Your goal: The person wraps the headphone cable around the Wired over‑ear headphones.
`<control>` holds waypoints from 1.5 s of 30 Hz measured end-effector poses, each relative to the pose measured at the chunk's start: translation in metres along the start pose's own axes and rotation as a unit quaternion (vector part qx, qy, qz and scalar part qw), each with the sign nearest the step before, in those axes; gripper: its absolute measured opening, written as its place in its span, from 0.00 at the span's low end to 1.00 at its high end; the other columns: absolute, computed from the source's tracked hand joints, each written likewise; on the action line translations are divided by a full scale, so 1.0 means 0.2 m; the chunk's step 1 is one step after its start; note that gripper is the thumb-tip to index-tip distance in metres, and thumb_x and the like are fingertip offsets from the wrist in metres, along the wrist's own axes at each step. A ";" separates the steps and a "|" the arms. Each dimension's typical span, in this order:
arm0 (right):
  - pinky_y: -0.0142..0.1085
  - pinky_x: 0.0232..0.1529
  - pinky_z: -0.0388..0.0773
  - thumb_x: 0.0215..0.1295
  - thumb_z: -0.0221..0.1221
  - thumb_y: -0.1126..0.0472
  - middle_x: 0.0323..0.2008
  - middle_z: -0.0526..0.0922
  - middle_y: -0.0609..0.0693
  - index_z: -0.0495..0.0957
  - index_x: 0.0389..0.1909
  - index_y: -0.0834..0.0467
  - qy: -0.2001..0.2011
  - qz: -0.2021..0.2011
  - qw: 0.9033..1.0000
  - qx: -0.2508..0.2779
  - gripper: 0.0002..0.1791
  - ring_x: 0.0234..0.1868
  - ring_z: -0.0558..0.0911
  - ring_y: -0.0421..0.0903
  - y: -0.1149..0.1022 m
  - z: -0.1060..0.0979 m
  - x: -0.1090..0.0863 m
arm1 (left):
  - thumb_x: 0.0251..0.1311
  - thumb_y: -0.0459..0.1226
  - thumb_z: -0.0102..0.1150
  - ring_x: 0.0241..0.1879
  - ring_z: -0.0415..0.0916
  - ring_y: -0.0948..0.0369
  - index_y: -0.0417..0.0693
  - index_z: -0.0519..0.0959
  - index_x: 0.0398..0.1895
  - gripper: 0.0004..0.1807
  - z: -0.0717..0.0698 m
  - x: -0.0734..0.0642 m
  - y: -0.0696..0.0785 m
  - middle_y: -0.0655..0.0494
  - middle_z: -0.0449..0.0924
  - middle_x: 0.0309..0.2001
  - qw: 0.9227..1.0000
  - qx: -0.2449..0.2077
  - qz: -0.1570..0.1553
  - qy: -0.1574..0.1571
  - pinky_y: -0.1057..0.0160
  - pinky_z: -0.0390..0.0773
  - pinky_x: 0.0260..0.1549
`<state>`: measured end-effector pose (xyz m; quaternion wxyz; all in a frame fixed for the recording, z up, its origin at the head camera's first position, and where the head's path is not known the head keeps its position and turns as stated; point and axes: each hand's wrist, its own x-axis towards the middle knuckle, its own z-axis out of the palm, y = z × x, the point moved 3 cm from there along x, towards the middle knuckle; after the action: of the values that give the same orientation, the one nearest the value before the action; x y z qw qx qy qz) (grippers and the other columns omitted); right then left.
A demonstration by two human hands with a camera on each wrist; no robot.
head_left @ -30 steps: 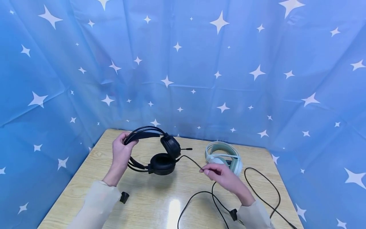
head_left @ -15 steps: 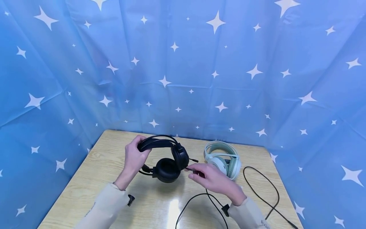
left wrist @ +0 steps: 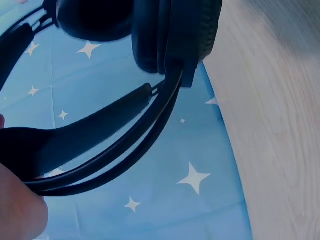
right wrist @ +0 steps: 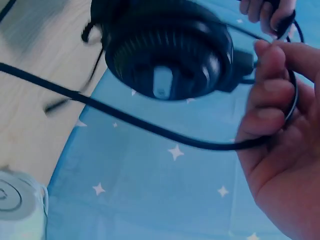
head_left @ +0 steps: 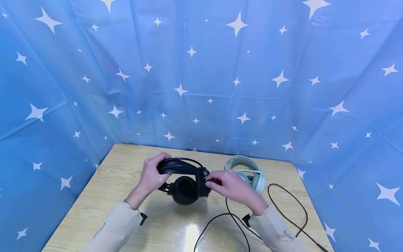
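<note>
A black over-ear headset (head_left: 184, 190) is held above the table, tilted, with its ear cups toward the middle. My left hand (head_left: 151, 176) grips its padded headband (left wrist: 85, 142) at the left. By the right ear cup (right wrist: 165, 65), my right hand (head_left: 231, 185) pinches the headset's black cable (right wrist: 135, 121) between thumb and finger. More of this cable passes through its curled fingers, close to the cup but hanging apart from it. In the right wrist view a thin microphone boom (right wrist: 57, 106) sticks out from the headset; the right hand hides it in the head view.
White and mint headphones (head_left: 259, 180) lie on the wooden table (head_left: 107, 185) just behind my right hand. Loose black cable (head_left: 304, 210) loops over the right side and front of the table. A blue star-patterned curtain (head_left: 201, 77) stands along the back and sides.
My left hand has carried the headset right and slightly lower. The right hand has moved left along with the cable, from a distance away up against the right ear cup.
</note>
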<state>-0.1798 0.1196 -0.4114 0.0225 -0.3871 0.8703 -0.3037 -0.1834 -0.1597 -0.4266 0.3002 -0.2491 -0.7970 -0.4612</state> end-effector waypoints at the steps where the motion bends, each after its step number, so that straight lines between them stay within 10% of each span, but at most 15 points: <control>1: 0.30 0.27 0.72 0.73 0.63 0.54 0.28 0.79 0.34 0.86 0.42 0.49 0.007 -0.001 1.000 -0.009 0.06 0.24 0.72 0.31 0.00 -0.01 0.01 | 0.40 0.27 0.68 0.27 0.78 0.64 0.46 0.82 0.37 0.16 0.00 0.01 0.00 0.57 0.85 0.30 1.000 -0.002 0.009 -0.009 0.69 0.75 0.31; 8: 0.30 0.28 0.71 0.67 0.69 0.53 0.31 0.78 0.34 0.83 0.39 0.45 0.057 -0.023 0.998 -0.020 0.05 0.26 0.70 0.32 0.03 -0.05 0.05 | 0.41 0.26 0.67 0.28 0.78 0.64 0.48 0.83 0.39 0.18 -0.01 0.04 0.00 0.57 0.85 0.32 0.997 -0.031 0.037 -0.053 0.68 0.75 0.31; 16: 0.31 0.35 0.75 0.73 0.62 0.54 0.43 0.81 0.36 0.84 0.49 0.46 -0.008 -0.079 0.997 0.005 0.08 0.34 0.76 0.34 0.02 -0.06 0.04 | 0.44 0.26 0.67 0.32 0.81 0.62 0.46 0.84 0.42 0.18 -0.03 0.06 -0.01 0.55 0.86 0.36 0.990 -0.080 0.063 -0.093 0.69 0.76 0.36; 23: 0.32 0.31 0.75 0.70 0.65 0.53 0.35 0.77 0.39 0.80 0.47 0.48 -0.029 -0.061 0.995 0.069 0.09 0.30 0.74 0.35 0.02 -0.06 0.03 | 0.43 0.24 0.65 0.35 0.81 0.61 0.40 0.82 0.43 0.20 -0.04 0.03 -0.05 0.50 0.85 0.37 0.976 -0.170 0.059 -0.125 0.67 0.77 0.41; 38: 0.33 0.32 0.74 0.74 0.61 0.62 0.35 0.81 0.45 0.81 0.43 0.57 -0.079 -0.041 0.974 0.207 0.03 0.29 0.73 0.39 0.09 -0.08 0.07 | 0.46 0.24 0.59 0.43 0.80 0.63 0.34 0.81 0.47 0.20 -0.05 0.06 -0.09 0.62 0.85 0.43 0.938 -0.307 -0.049 -0.153 0.66 0.75 0.50; 45: 0.35 0.32 0.75 0.76 0.58 0.64 0.31 0.78 0.47 0.81 0.44 0.59 -0.092 -0.046 0.957 0.271 0.05 0.27 0.74 0.45 0.14 -0.05 0.07 | 0.39 0.24 0.48 0.24 0.71 0.63 0.49 0.84 0.47 0.28 -0.03 0.06 -0.11 0.63 0.83 0.38 0.914 -0.377 -0.036 -0.146 0.70 0.73 0.29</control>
<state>-0.2105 0.1285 -0.4159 0.1927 -0.4328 0.7308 -0.4914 -0.2047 -0.1741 -0.4278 0.0470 -0.3795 -0.6075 -0.6962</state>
